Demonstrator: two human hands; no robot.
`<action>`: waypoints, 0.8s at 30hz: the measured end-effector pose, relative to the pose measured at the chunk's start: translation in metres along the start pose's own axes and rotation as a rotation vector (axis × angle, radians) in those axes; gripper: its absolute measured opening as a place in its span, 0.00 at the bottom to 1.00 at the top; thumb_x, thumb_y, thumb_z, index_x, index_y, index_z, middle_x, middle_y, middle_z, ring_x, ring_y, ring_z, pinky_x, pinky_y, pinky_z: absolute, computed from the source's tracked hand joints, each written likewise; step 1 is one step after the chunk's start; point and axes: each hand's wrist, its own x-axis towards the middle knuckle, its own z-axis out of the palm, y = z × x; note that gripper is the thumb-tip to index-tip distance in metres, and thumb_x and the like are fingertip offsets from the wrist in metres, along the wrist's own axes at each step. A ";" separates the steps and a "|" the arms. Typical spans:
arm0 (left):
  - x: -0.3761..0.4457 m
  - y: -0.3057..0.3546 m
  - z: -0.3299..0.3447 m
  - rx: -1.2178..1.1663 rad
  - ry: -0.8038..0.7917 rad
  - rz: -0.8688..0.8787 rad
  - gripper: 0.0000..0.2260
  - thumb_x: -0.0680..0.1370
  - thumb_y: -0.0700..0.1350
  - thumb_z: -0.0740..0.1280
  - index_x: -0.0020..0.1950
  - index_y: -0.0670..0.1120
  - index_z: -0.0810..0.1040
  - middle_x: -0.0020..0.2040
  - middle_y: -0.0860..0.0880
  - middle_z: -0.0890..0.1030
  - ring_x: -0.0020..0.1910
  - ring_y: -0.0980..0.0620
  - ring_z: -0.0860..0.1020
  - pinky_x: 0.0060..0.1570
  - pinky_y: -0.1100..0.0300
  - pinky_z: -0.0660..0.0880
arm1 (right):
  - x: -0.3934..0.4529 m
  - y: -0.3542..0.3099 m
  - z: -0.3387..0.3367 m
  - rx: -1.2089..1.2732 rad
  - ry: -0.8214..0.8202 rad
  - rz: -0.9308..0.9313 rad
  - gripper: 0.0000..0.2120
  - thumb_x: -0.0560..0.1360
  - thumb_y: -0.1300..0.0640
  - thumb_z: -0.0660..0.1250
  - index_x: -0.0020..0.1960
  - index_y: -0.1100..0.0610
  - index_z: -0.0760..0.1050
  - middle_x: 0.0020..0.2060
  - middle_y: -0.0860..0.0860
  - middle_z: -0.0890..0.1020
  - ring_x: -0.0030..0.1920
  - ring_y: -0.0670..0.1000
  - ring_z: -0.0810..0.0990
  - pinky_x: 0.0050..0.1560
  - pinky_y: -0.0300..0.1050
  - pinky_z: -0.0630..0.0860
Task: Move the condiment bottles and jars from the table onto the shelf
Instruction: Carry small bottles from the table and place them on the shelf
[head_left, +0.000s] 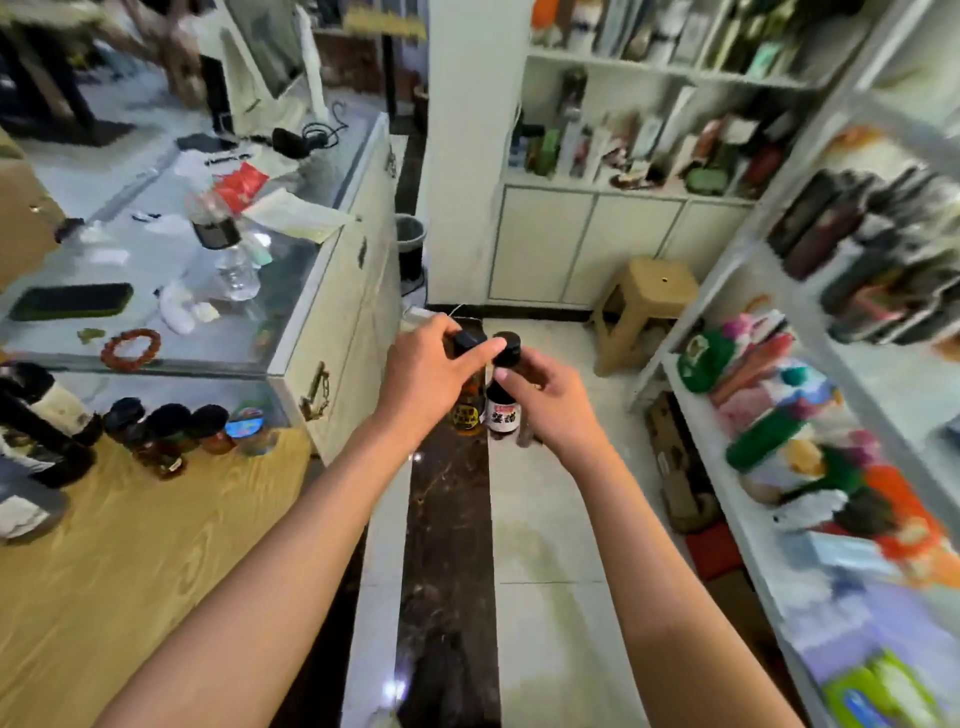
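My left hand grips the black cap and neck of an amber bottle with a yellow label. Beside it, my right hand holds a dark bottle with a white label by its neck, under a black cap. Both bottles hang upright and close together in mid-air over the floor. Several black-lidded jars and a blue-lidded jar stand at the back of the wooden table on the left. The white shelf runs along the right, with dark bottles on an upper level.
A glass counter with a phone, bracelet and plastic bottle lies behind the table. A tan stool and a cardboard box stand on the floor by the shelf. Colourful packets fill the shelf's lower level. A bin is ahead.
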 end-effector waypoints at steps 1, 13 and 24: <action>0.002 0.021 0.017 -0.018 -0.018 0.031 0.20 0.69 0.68 0.69 0.42 0.51 0.76 0.36 0.54 0.81 0.35 0.55 0.80 0.35 0.55 0.78 | -0.004 -0.001 -0.025 0.001 0.042 -0.007 0.12 0.79 0.64 0.66 0.52 0.47 0.79 0.42 0.42 0.84 0.37 0.34 0.81 0.38 0.27 0.74; -0.019 0.260 0.224 -0.084 -0.264 0.402 0.21 0.72 0.65 0.68 0.46 0.46 0.76 0.36 0.51 0.79 0.37 0.49 0.79 0.36 0.55 0.74 | -0.067 0.023 -0.319 -0.052 0.375 -0.058 0.09 0.79 0.62 0.66 0.55 0.52 0.80 0.47 0.50 0.86 0.50 0.45 0.84 0.51 0.39 0.79; -0.041 0.448 0.333 -0.179 -0.295 0.630 0.26 0.69 0.70 0.63 0.46 0.47 0.75 0.37 0.52 0.79 0.36 0.53 0.78 0.37 0.55 0.76 | -0.116 -0.001 -0.513 -0.165 0.609 -0.141 0.06 0.80 0.58 0.65 0.54 0.53 0.81 0.45 0.51 0.86 0.43 0.43 0.83 0.43 0.35 0.79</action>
